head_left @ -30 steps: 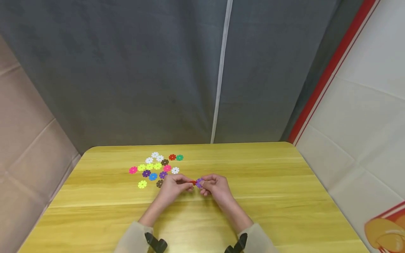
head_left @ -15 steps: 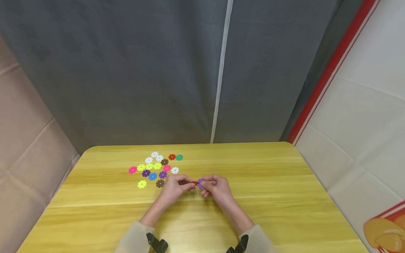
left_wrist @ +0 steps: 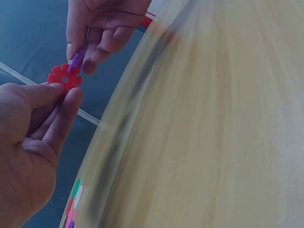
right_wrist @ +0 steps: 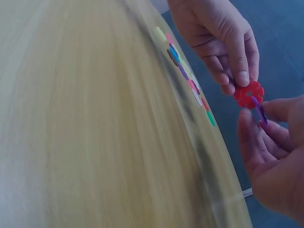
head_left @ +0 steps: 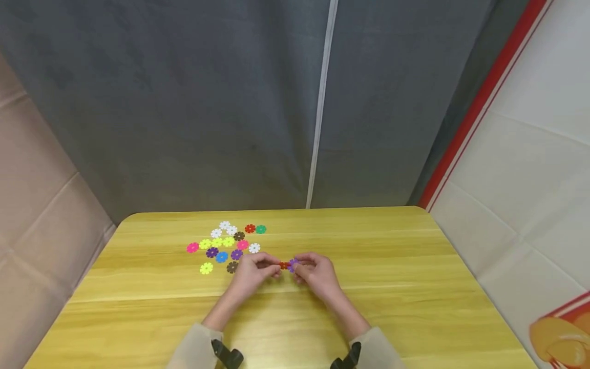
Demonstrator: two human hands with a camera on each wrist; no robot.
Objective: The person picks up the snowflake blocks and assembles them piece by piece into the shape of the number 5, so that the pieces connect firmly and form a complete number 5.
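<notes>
Hands meet low over the middle of the yellow desk, and from the head camera the two pieces between them are only small specks of colour: the left hand and right hand cover most of the red disc and purple disc, so how the pieces sit against each other cannot be made out there. The wrist cameras fill that gap. The left wrist view shows the left hand's thumb and forefinger pinching the red disc by its lower rim, face on, its notched edge and centre hole plain, while the right hand at 12 o'clock grips the purple disc edge on, its rim touching the red disc's upper notches. The right wrist view shows the same joint from the other side, the purple disc a thin sliver between the right hand's fingers, most of it hidden. Both wrist views blur the desk surface badly. Loose discs in pink, yellow, white, blue, brown, red and green lie flat at about 10 o'clock from the hands; the wrist cameras show them only as a smeared strip at the desk edge.
</notes>
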